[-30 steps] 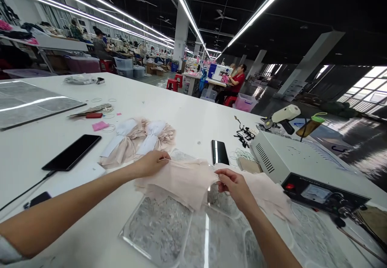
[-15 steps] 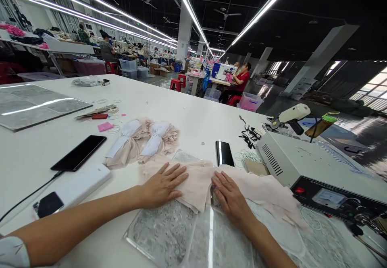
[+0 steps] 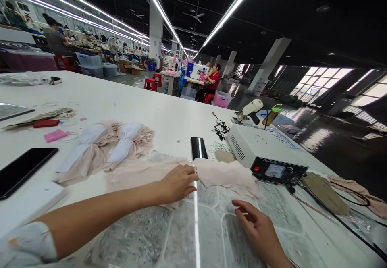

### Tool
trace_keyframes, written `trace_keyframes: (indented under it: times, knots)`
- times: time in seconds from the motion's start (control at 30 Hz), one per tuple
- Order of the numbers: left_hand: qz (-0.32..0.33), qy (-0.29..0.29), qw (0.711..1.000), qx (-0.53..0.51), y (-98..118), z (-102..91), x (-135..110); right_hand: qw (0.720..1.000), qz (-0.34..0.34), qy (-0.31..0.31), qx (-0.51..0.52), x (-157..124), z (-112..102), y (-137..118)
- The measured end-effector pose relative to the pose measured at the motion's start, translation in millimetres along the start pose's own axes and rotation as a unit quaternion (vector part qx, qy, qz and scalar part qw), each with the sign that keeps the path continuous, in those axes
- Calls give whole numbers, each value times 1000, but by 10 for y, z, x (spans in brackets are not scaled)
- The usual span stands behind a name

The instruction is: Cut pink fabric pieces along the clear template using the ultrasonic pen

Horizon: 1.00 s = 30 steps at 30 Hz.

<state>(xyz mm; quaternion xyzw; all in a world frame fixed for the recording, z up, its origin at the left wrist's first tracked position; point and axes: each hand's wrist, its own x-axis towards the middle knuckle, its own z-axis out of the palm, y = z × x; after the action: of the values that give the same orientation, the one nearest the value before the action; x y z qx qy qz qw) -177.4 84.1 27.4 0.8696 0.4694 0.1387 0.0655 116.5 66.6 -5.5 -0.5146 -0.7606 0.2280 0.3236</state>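
Observation:
My left hand [image 3: 178,183] lies over the pale pink fabric on the left [image 3: 136,173], fingers bent and thumb apart. Its fingertips reach the gap beside a second pale pink fabric piece [image 3: 226,173]; whether they touch that piece I cannot tell. My right hand [image 3: 256,229] is over the grey-marbled plastic sheet [image 3: 208,223], fingers loosely curved, thumb apart, nothing visible in it. Both fabric pieces lie on the upper part of this sheet. Left of them sit two pink fabric bundles [image 3: 130,141], each wrapped in a white paper band.
A black phone [image 3: 198,148] lies behind the fabric. At right stands a grey control box [image 3: 260,147] with a red switch and cables. Another phone [image 3: 26,169] and a white power bank [image 3: 33,203] are at left. A person in red [image 3: 214,78] sits beyond the table.
My right hand has come off the fabric and moved toward me. My left hand has shifted right across its piece, fingers now bent. The view has turned right.

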Motion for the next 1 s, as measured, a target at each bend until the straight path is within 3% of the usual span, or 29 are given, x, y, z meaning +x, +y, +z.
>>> trace_keyframes:
  times: [0.17,0.3,0.43,0.53,0.67,0.8,0.9,1.0]
  knots:
    - [-3,-46,999,-1,114,353,721,999,23,34,31,-175,-30,102]
    - [-15,-56,998,-10,55,409,872,997,10,61,39,-260,-69,169]
    - [-23,-64,997,-25,49,260,862,996,-29,82,11,-286,-164,226]
    - [-20,-62,997,-32,167,95,862,989,-72,122,-43,-229,-157,181]
    - [23,-72,996,-54,446,-102,754,969,-143,157,-129,60,39,36]
    - [67,-133,985,-83,645,-231,472,952,-179,145,-201,356,230,90]
    - [100,-201,968,-112,670,-288,240,944,-188,130,-237,254,225,261]
    - [136,-268,947,-113,620,-307,54,939,-197,116,-256,-109,104,375]
